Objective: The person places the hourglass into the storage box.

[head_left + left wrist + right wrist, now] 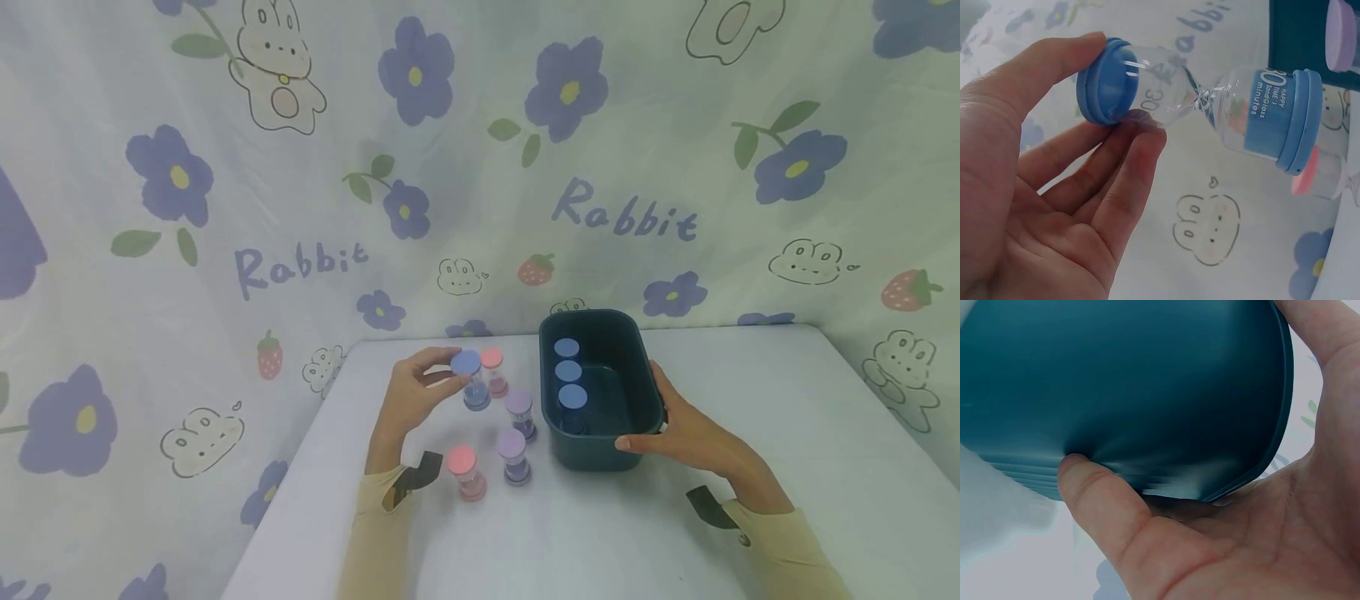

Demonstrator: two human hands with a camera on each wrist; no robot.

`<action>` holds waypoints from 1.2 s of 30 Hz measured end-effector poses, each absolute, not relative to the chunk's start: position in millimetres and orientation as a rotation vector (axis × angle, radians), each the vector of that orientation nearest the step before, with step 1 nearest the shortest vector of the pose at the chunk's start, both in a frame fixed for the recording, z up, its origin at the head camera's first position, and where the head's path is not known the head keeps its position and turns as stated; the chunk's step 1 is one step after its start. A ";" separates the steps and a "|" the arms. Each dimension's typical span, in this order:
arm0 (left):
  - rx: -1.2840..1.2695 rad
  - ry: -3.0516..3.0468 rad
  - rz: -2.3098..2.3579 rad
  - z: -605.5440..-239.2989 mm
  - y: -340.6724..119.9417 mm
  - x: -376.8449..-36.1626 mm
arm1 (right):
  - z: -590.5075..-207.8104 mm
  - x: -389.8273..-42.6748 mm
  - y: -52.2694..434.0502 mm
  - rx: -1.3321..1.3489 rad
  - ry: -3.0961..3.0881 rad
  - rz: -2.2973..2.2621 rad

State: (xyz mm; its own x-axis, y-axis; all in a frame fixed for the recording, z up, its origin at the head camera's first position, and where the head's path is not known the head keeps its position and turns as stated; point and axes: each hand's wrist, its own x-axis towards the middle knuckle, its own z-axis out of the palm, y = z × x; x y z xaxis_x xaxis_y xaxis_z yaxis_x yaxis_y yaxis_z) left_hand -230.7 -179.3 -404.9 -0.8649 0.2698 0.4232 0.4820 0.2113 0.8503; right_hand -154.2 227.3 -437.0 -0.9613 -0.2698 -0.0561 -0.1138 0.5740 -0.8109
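Already lifted above the table (pixel 750 392) beside the dark bin (pixel 600 450), which the right hand (pixel 693 433) grips by its corner, the blue sand timer (pixel 1210 109) looks light, slick and breakable, so the left hand (pixel 1047 206) pinching its end cap seems wise.

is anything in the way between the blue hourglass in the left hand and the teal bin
Only partly: a pink-capped hourglass stands between the blue hourglass and the teal bin. Lifted over it, nothing visible blocks the bin's open top.
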 end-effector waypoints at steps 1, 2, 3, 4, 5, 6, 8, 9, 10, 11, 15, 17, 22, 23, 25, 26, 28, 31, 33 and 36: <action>-0.727 -2.281 -1.723 -403.4 -178.1 -229.1 | -436.9 -154.1 227.3 -0.324 2.630 -1.337; -0.734 -2.266 -1.722 -402.0 -177.0 -227.6 | -436.8 -154.1 227.4 -0.325 2.633 -1.333; -0.739 -2.250 -1.724 -400.7 -176.0 -226.2 | -437.0 -154.2 227.3 -0.328 2.632 -1.336; -0.744 -2.236 -1.727 -399.3 -175.0 -224.7 | -437.3 -154.3 227.3 -0.332 2.631 -1.341; -0.745 -2.221 -1.731 -398.1 -174.0 -223.3 | -437.7 -154.5 227.4 -0.333 2.631 -1.342; -0.750 -2.207 -1.737 -397.1 -173.1 -222.1 | -438.0 -154.6 227.5 -0.337 2.632 -1.342; -0.759 -2.182 -1.750 -395.2 -171.1 -220.3 | -438.5 -154.9 227.9 -0.343 2.630 -1.347; -0.763 -2.170 -1.761 -394.3 -170.0 -219.4 | -438.7 -154.8 228.0 -0.340 2.628 -1.350; -0.768 -2.158 -1.769 -393.7 -169.0 -218.4 | -438.8 -155.0 228.2 -0.337 2.627 -1.349; -0.769 -2.145 -1.777 -393.2 -168.0 -217.7 | -438.9 -155.2 228.3 -0.331 2.627 -1.345; -0.783 -2.084 -1.832 -391.0 -162.3 -214.1 | -439.1 -155.7 228.1 -0.320 2.620 -1.343; -0.772 -2.065 -1.847 -390.0 -158.1 -212.5 | -440.1 -155.8 228.1 -0.324 2.614 -1.354; -0.796 -2.012 -1.898 -384.5 -142.7 -210.1 | -442.2 -154.9 229.4 -0.323 2.616 -1.368; -0.815 -1.999 -1.912 -383.1 -139.5 -209.7 | -442.2 -154.7 229.4 -0.319 2.616 -1.366; -0.857 -1.962 -1.950 -379.8 -132.9 -208.8 | -441.7 -154.4 229.3 -0.306 2.620 -1.357; -0.877 -1.948 -1.965 -377.9 -129.5 -208.4 | -441.4 -154.4 229.3 -0.302 2.621 -1.355; -0.895 -1.933 -1.987 -375.1 -123.0 -207.6 | -440.4 -154.2 229.1 -0.295 2.622 -1.346; -0.894 -1.927 -2.023 -372.3 -113.3 -206.1 | -439.2 -153.8 228.8 -0.289 2.626 -1.335; -0.883 -1.940 -2.039 -371.9 -107.1 -205.3 | -438.8 -153.8 228.9 -0.290 2.630 -1.327; -0.878 -1.970 -2.055 -373.3 -99.0 -204.0 | -439.4 -153.7 229.1 -0.286 2.641 -1.317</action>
State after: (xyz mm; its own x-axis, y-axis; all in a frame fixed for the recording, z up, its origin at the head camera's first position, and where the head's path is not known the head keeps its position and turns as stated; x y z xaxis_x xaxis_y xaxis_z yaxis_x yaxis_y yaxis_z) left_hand -204.0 -99.0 -373.3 -0.8143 0.2753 0.5111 0.4990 -0.1178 0.8585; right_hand -153.7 229.1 -439.4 -0.9660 -0.2484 -0.0716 -0.0923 0.5899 -0.8022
